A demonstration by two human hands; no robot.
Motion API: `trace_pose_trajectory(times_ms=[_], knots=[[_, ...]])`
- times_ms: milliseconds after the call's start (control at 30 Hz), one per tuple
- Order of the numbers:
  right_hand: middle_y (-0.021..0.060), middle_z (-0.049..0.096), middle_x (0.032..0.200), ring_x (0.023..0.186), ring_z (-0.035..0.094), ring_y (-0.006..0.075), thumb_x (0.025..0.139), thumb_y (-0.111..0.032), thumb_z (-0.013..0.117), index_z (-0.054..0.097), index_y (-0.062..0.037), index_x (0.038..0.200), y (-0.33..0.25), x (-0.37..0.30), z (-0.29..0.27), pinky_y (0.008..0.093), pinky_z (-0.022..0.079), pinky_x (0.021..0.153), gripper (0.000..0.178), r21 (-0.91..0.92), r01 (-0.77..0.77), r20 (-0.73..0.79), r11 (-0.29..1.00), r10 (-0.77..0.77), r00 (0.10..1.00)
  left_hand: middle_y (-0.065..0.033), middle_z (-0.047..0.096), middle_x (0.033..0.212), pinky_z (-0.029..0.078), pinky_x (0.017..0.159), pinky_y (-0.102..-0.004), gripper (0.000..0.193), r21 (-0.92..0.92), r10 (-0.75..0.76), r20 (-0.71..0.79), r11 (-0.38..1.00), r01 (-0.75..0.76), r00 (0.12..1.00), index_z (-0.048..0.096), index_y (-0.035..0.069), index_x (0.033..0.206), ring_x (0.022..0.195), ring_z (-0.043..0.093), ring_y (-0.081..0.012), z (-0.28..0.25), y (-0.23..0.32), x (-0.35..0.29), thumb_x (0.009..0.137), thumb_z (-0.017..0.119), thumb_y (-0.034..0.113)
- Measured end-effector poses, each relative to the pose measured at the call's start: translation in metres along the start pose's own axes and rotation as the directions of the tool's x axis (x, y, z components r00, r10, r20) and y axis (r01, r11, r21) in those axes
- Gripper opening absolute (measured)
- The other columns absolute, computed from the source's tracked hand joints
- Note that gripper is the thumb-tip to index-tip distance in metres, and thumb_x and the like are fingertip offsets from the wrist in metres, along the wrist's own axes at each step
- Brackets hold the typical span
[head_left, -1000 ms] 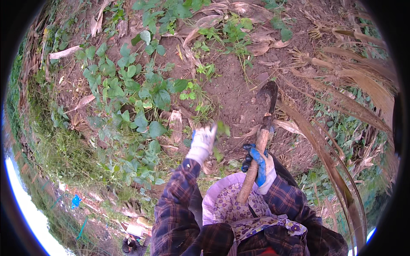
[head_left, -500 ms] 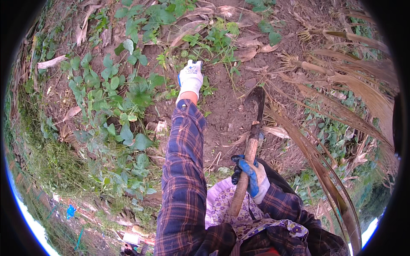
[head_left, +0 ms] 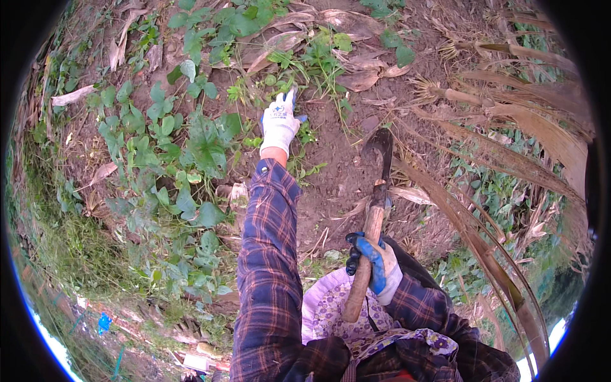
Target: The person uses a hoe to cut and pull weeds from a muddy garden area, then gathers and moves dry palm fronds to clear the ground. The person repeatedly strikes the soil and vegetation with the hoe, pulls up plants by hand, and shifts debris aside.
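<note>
My left hand, in a white knit glove with a blue palm, reaches out over the soil among low green weeds. Its fingers are stretched forward and the thumb stands apart; nothing shows in it. Leafy stems lie just ahead of and beside the fingertips. In a matching blue-and-white glove, my right hand is wrapped round the wooden handle of a short-handled hoe. The dark, bent metal head points away from me, low over or touching the bare soil; I cannot tell which.
Broad-leaved green plants spread on the left. Dry corn stalks and long brown leaves lean in from the right. Withered husks litter the reddish soil ahead. A purple flowered cloth covers my lap.
The fingers of my left hand have spread and stretched forward, with the thumb now out to the side. My right hand and the hoe stay nearly where they were.
</note>
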State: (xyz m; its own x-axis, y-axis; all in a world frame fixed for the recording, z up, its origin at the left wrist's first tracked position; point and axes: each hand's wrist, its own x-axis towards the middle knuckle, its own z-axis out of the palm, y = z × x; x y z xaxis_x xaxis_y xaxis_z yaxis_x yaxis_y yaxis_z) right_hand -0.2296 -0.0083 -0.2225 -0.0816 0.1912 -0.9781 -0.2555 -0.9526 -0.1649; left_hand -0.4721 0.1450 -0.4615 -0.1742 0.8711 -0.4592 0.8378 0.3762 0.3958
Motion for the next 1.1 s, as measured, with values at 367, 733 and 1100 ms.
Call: trace_pose_trajectory(times_ms=[367, 733, 1100], knots=[[0.0069, 0.059, 0.077, 0.060, 0.058, 0.0179, 0.091, -0.016, 0.060, 0.059, 0.0032, 0.110, 0.006, 0.004, -0.015, 0.0320, 0.050, 0.053, 0.027, 0.106, 0.006, 0.031, 0.994, -0.009, 0.999, -0.0164, 0.066, 0.106, 0.049, 0.085, -0.0440, 0.037, -0.024, -0.167, 0.072, 0.985, 0.169, 0.983, 0.055, 0.008, 0.117, 0.100, 0.063, -0.0339, 0.019, 0.006, 0.013, 0.090, 0.056, 0.034], [0.0068, 0.061, 0.078, 0.061, 0.060, 0.0171, 0.092, -0.017, 0.060, 0.060, 0.0011, 0.111, 0.030, -0.008, -0.015, 0.0303, 0.052, 0.055, 0.026, 0.163, -0.026, -0.018, 0.986, 0.030, 0.999, -0.0162, 0.068, 0.095, 0.050, 0.080, -0.0378, 0.031, -0.622, -0.599, 0.192, 0.539, 0.569, 0.777, 0.063, 0.003, 0.109, 0.084, 0.065, -0.0301, 0.073, -0.025, -0.266, 0.085, 0.067, 0.023], [0.0050, 0.057, 0.079, 0.065, 0.057, 0.0161, 0.093, -0.018, 0.056, 0.059, -0.0002, 0.111, 0.008, -0.016, -0.016, 0.0284, 0.049, 0.061, 0.025, -0.075, -0.014, -0.026, 0.997, 0.012, 1.000, -0.0152, 0.059, 0.110, 0.045, 0.091, -0.0425, 0.070, 0.129, 0.206, 0.140, 0.966, -0.225, 0.968, 0.054, 0.007, 0.122, 0.104, 0.058, -0.0300, 0.050, 0.172, -0.003, 0.071, 0.074, 0.051]])
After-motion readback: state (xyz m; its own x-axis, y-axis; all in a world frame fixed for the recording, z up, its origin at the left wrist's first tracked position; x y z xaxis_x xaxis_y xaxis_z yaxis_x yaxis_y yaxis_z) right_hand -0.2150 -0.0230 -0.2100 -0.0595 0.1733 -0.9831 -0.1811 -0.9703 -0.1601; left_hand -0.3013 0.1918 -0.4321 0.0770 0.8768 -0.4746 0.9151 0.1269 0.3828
